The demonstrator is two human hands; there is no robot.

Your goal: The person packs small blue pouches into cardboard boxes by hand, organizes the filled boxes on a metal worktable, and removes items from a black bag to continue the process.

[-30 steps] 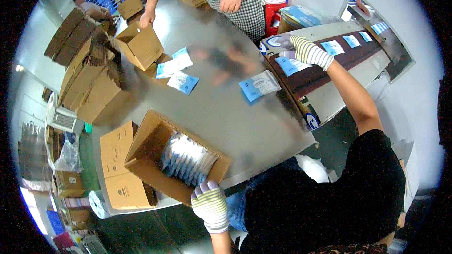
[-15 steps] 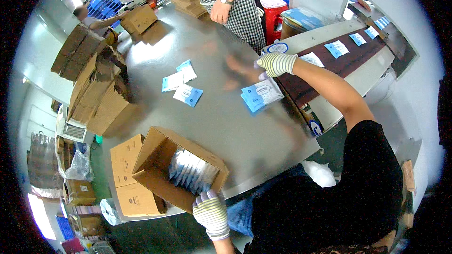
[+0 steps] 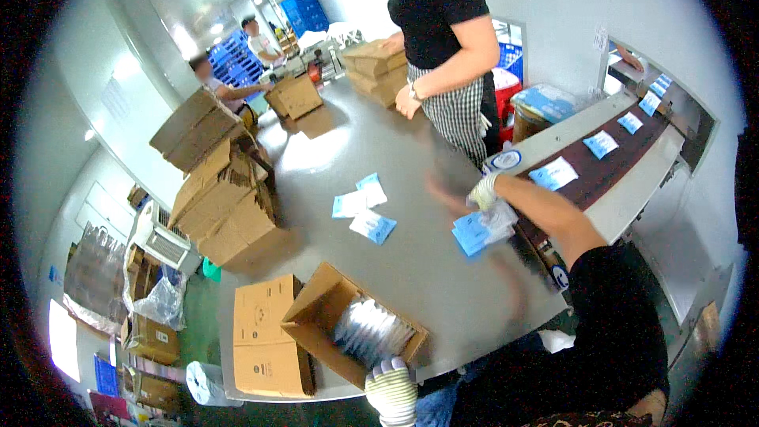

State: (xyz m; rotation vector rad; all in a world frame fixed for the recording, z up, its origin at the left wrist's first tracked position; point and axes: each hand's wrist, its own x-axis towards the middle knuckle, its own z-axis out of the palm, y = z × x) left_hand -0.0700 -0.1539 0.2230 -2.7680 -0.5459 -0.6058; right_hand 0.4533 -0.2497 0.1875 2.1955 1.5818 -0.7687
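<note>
Two knit-gloved hands: cardboard box (image 3: 316,324), glossy pouches (image 3: 482,229).

- Left hand (image 3: 391,390), gloved, sits at bottom centre of the frame, fingers curled in a grip.
- Right hand (image 3: 484,192), gloved, reaches to centre right, arm outstretched and blurred.

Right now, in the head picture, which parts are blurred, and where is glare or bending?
Head view: the right hand and the blue packets beside it are smeared by motion; the left hand at the open carton is sharper. Ceiling lights glare on the grey table. The conveyor edges bend near the black fisheye rim.
</note>
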